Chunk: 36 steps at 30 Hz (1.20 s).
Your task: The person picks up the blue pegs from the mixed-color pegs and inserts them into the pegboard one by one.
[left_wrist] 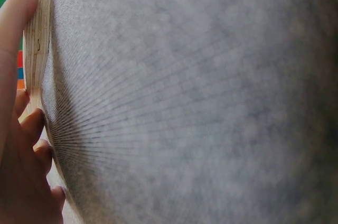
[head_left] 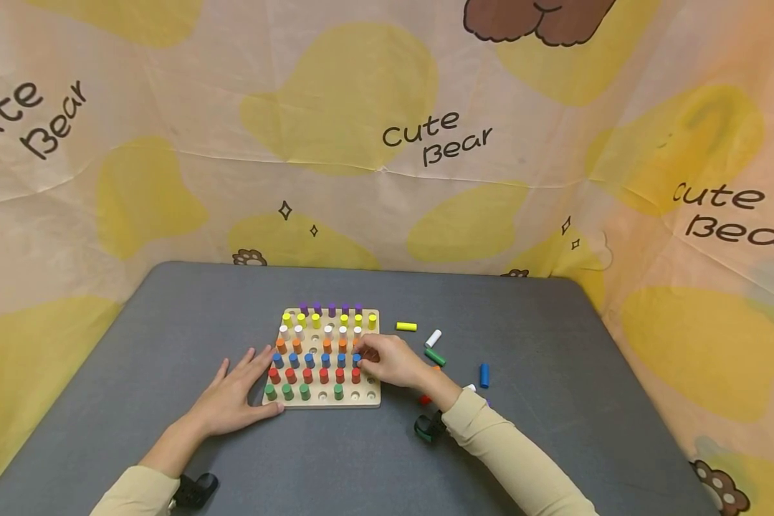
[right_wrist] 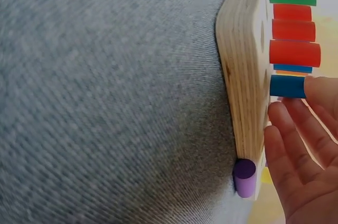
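A light wooden pegboard (head_left: 322, 404) lies on the table with rows of coloured pegs standing in it: purple at the back, then yellow, white, orange, blue, red and green. At the board's left edge rests my left hand (head_left: 232, 398), fingers spread and thumb by the near corner; in the left wrist view the thumb touches the wooden edge (left_wrist: 38, 44). My right hand (head_left: 393, 360) reaches over the right side and pinches a blue peg (right_wrist: 287, 86) at the right end of the blue row. The peg's lower end meets the board; its hole is hidden.
Loose pegs lie right of the board: yellow (head_left: 406, 327), white (head_left: 433, 339), green (head_left: 435, 356), blue (head_left: 484, 375) and others partly behind the right forearm. A purple peg (right_wrist: 244, 177) shows by the board's edge. Behind the grey table (head_left: 555, 444) hangs a patterned cloth (head_left: 335, 93).
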Available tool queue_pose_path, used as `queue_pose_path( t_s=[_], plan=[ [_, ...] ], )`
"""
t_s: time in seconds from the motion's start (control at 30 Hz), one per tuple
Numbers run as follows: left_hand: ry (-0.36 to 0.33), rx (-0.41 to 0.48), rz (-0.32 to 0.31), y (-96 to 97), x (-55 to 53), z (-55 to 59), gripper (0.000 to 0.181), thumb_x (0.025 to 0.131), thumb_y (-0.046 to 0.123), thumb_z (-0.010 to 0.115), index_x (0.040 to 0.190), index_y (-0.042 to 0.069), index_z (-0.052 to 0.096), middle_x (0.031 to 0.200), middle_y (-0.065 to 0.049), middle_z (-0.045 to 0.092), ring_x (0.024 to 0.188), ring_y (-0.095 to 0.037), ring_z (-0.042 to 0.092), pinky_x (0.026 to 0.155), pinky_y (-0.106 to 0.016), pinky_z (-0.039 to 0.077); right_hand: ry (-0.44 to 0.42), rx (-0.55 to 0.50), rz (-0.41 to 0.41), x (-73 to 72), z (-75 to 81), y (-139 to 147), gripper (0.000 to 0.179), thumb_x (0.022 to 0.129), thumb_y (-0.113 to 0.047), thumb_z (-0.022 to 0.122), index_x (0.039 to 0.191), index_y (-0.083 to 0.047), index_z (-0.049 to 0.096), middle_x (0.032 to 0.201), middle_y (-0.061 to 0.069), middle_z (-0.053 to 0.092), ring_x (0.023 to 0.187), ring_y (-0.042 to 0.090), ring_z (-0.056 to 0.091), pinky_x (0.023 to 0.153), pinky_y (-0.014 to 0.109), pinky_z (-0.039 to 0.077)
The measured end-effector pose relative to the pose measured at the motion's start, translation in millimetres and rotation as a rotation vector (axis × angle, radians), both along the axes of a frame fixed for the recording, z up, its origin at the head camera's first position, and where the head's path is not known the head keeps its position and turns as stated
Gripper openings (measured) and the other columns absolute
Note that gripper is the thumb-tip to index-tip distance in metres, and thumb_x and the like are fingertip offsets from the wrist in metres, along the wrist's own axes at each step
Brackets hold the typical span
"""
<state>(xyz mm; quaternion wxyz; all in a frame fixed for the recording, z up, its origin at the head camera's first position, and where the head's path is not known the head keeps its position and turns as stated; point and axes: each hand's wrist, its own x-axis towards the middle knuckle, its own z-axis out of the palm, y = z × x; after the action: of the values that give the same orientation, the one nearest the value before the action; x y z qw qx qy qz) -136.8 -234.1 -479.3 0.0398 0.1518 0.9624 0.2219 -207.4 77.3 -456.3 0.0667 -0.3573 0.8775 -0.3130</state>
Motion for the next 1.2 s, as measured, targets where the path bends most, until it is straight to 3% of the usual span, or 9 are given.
queue_pose_path(
  t_s=[0.23,0.43,0.63,0.93,1.2],
  plan=[
    [0.004,0.004,0.000,0.8,0.2,1.0,0.099,0.070,0.064,0.066,0.146,0.014,0.027,0.150,-0.011,0.028,0.138,-0.038,0.019,0.106,-0.064,0.006,0.000,-0.011,0.007,0.7,5.9,5,0.017,0.089,-0.013,0.059,0.105,-0.008,0.062,0.100,0.003,0.066,0.084,0.005,0.061,0.073,0.017,0.050],
    [0.003,0.006,0.001,0.3,-0.5,0.3,0.099,0.070,0.064,0.065,0.146,0.014,0.027,0.150,-0.011,0.028,0.138,-0.038,0.019,0.105,-0.065,0.006,0.066,-0.023,-0.009,2.3,12.3,16,0.017,0.088,-0.013,0.061,0.105,-0.010,0.062,0.099,-0.002,0.065,0.083,0.007,0.060,0.073,0.020,0.052],
    [-0.002,0.000,0.003,0.4,-1.5,-1.2,0.100,0.069,0.066,0.065,0.146,0.015,0.026,0.150,-0.010,0.028,0.138,-0.037,0.019,0.105,-0.065,0.006,0.059,-0.067,-0.029,3.4,22.1,35,0.021,0.087,-0.011,0.062,0.107,-0.004,0.060,0.102,0.006,0.065,0.087,0.012,0.062,0.076,0.028,0.054],
    [0.000,-0.001,0.000,0.6,-1.4,-0.5,0.100,0.069,0.066,0.064,0.146,0.015,0.027,0.150,-0.010,0.028,0.138,-0.037,0.019,0.105,-0.065,0.006,0.104,-0.099,-0.119,-1.1,32.3,80,0.023,0.087,-0.015,0.063,0.110,-0.010,0.060,0.101,0.009,0.066,0.086,0.012,0.062,0.073,0.036,0.054],
    [0.002,-0.001,-0.001,-0.4,-1.7,-1.5,0.100,0.070,0.066,0.064,0.147,0.016,0.025,0.150,-0.009,0.027,0.138,-0.037,0.019,0.105,-0.064,0.006,0.120,-0.073,-0.230,0.0,38.5,119,0.025,0.088,-0.013,0.061,0.113,-0.012,0.058,0.106,0.006,0.065,0.089,0.015,0.062,0.073,0.035,0.054]
  ],
)
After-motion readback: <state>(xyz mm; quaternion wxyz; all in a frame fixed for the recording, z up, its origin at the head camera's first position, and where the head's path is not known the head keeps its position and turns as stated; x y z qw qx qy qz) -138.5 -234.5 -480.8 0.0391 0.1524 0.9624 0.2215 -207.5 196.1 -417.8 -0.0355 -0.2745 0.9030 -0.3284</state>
